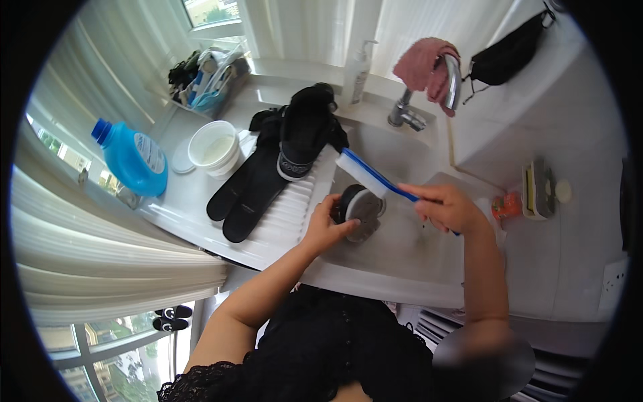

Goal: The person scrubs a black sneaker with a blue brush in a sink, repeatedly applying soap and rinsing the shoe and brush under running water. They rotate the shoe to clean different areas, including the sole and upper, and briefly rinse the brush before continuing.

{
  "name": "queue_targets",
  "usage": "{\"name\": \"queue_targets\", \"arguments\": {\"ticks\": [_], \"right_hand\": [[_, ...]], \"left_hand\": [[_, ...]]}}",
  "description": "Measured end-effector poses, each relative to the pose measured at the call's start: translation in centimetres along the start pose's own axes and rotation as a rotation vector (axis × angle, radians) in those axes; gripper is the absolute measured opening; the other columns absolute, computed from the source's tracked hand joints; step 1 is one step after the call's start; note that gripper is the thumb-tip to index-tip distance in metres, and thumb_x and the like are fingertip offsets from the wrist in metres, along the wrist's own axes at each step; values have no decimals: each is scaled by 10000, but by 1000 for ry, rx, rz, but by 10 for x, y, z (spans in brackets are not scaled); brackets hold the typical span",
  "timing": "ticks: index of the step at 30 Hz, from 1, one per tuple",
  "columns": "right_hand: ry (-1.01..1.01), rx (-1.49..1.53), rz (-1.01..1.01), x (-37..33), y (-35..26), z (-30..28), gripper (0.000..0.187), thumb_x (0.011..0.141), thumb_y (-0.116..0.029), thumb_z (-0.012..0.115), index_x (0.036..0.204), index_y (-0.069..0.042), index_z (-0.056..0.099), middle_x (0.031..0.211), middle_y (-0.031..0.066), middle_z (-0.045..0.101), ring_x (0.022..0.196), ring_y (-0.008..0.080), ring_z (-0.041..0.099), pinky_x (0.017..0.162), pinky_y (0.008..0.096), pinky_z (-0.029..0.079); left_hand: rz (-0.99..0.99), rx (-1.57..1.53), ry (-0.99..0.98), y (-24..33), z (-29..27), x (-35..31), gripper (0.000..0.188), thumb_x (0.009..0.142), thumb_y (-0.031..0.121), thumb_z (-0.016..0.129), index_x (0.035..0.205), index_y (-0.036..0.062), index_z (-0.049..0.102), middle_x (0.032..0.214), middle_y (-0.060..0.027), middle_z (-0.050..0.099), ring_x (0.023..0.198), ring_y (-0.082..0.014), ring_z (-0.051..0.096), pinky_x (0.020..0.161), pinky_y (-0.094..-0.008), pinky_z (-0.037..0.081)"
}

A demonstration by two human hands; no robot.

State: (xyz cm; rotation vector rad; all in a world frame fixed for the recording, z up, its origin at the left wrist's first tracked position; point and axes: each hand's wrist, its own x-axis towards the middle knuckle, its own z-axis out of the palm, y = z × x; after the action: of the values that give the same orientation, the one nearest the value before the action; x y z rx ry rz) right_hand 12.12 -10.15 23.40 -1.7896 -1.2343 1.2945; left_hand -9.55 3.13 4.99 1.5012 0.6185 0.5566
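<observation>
Over the sink basin [429, 258], my left hand [328, 226] is closed round a shoe [365, 211] with a grey sole and dark sides. The sole faces up toward the brush. My right hand [445, 206] grips the blue handle of a scrubbing brush [367, 175], whose white bristles are just above the shoe. Part of the shoe is hidden by my left fingers. On the ribbed drainboard [295, 208] left of the basin lie another black shoe [301, 134] and two black insoles [251, 201].
A blue detergent bottle [137, 159], a white tub [214, 147] and a basket of odds and ends [211, 80] stand at the left. Behind the basin are a pump bottle [357, 74] and a faucet [405, 112] draped with a pink cloth [429, 70]. A sponge holder [538, 191] is at the right.
</observation>
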Motion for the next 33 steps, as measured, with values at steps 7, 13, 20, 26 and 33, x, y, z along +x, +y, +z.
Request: {"name": "queue_targets", "arguments": {"ticks": [7,13,20,26,33], "right_hand": [[480,-224,-204,-77,88,35,425,852,-39,604,1270,-118,588,704,76,558,643,169,496,646,285,420],[479,66,-53,-72,137,65,380,883,-63,582,1260,-114,596,709,90,555,635,158,488,640,271,423],[605,178,-181,-66,124,118,393,901,-79,571,1293,-95,555,715,55,583,638,96,470,626,248,426],[579,133,-162,-62,117,122,433,895,-58,565,1323,-112,532,730,102,561,618,161,495,623,277,425],[607,25,-155,-65,146,118,433,890,-82,573,1318,-137,530,751,160,596,656,300,564,640,366,460]], "left_hand": [[-56,-146,-40,13,27,21,629,738,64,708,1302,22,431,1123,-85,568,1023,-163,556,882,-300,461],[-102,-297,-115,27,36,31,642,658,-36,533,1292,17,451,1148,-94,567,1068,-181,537,933,-281,416],[-7,-344,-121,24,25,35,427,820,169,520,1216,9,515,1111,-79,579,1038,-153,523,939,-261,374],[-51,-115,26,23,33,40,321,954,304,533,1130,39,571,961,-2,557,915,-84,478,828,-244,380],[76,-11,74,12,29,56,218,941,209,553,1062,32,591,924,-5,570,890,-76,493,813,-229,394]]}}
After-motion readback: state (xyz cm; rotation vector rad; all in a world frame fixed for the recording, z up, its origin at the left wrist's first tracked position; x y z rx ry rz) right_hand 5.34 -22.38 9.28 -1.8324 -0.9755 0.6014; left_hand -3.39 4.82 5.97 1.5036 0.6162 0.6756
